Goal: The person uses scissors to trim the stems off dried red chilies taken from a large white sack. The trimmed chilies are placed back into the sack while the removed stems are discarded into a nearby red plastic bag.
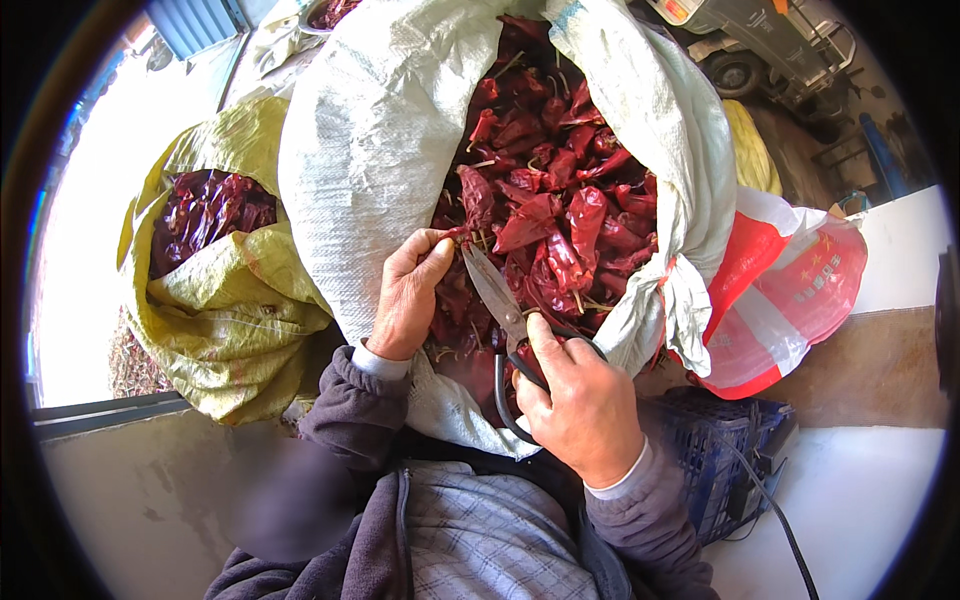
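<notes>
A large white woven sack stands before me with its mouth rolled back, full of dried red chili peppers. Over the left part of its mouth, my left hand pinches a dried red chili pepper between thumb and fingertips. My right hand holds a pair of scissors with black handles above the peppers. The blade tips point up and left, close beside the pinched pepper. Whether the tips touch its stem, I cannot tell.
A yellow woven sack of dark red chilies stands at the left. Red and white plastic packaging lies at the right, above a blue plastic crate with a black cable. A three-wheeled vehicle stands at the upper right.
</notes>
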Action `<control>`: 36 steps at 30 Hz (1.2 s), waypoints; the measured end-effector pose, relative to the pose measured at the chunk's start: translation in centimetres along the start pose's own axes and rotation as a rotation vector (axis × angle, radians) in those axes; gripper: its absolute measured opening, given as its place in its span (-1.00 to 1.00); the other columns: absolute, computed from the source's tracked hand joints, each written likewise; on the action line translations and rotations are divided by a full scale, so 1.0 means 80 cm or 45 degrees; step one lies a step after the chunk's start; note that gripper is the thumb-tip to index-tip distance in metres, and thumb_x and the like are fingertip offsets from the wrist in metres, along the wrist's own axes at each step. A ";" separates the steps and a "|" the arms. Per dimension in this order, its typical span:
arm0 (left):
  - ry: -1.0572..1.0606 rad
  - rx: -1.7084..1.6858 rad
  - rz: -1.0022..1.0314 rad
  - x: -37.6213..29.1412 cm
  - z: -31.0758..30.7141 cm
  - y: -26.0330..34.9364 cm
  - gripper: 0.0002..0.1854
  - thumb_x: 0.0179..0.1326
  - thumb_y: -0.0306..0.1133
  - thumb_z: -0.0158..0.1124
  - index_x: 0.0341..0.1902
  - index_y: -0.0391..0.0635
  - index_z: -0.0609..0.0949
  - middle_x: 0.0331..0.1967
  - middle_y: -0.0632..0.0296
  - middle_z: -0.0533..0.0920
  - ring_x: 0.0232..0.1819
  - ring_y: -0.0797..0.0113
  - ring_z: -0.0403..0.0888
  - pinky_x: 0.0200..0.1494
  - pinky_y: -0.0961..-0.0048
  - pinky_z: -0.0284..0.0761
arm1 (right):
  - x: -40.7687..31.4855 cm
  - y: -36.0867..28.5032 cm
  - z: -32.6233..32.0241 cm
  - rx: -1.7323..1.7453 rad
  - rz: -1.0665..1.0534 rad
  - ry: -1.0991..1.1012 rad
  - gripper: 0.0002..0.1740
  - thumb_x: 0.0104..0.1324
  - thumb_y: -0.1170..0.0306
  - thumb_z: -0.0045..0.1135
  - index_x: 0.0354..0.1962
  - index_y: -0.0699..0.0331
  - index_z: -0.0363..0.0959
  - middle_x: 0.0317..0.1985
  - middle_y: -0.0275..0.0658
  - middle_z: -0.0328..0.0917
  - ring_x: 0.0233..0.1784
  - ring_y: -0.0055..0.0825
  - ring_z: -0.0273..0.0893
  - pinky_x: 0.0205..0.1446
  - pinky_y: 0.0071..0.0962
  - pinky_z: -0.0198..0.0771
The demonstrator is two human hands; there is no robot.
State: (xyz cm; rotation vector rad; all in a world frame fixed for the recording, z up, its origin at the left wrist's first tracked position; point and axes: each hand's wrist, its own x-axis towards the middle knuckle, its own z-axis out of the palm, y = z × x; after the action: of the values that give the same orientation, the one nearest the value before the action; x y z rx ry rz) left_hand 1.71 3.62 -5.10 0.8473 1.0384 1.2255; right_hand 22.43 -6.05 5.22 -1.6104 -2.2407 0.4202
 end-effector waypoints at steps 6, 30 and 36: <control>-0.013 0.041 -0.042 -0.002 0.003 0.008 -0.83 0.60 -0.33 0.17 -0.03 -0.13 0.66 -0.33 0.43 0.63 -0.36 0.64 0.49 -0.28 0.65 0.44 | 0.009 0.000 -0.009 -0.034 -0.055 -0.018 -0.39 0.23 0.32 0.37 0.24 0.33 0.55 -0.40 -0.07 0.55 -0.43 -0.04 0.61 -0.34 -0.11 0.57; 0.059 0.611 0.499 -0.013 0.012 -0.032 -0.93 0.54 -0.51 0.20 -0.11 -0.19 0.65 -0.46 0.46 0.51 -0.40 0.65 0.35 -0.36 0.58 0.33 | 0.012 -0.027 -0.052 -0.113 0.038 -0.242 -0.44 0.31 0.27 0.21 0.19 0.43 0.54 -0.44 0.08 0.62 -0.39 0.05 0.66 -0.27 0.00 0.57; 0.113 0.759 0.570 -0.016 0.018 -0.025 -0.92 0.54 -0.49 0.21 -0.13 -0.21 0.64 -0.48 0.43 0.49 -0.41 0.63 0.34 -0.38 0.56 0.33 | 0.004 -0.019 -0.015 0.006 0.097 -0.123 -0.42 0.32 0.27 0.26 0.20 0.45 0.53 -0.42 0.10 0.60 -0.37 0.08 0.64 -0.27 -0.02 0.55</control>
State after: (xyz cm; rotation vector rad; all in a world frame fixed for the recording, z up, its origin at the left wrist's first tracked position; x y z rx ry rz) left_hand 3.66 2.06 -6.34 1.5611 1.3618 1.3450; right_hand 21.59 -6.14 6.98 -1.7111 -2.2511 0.5339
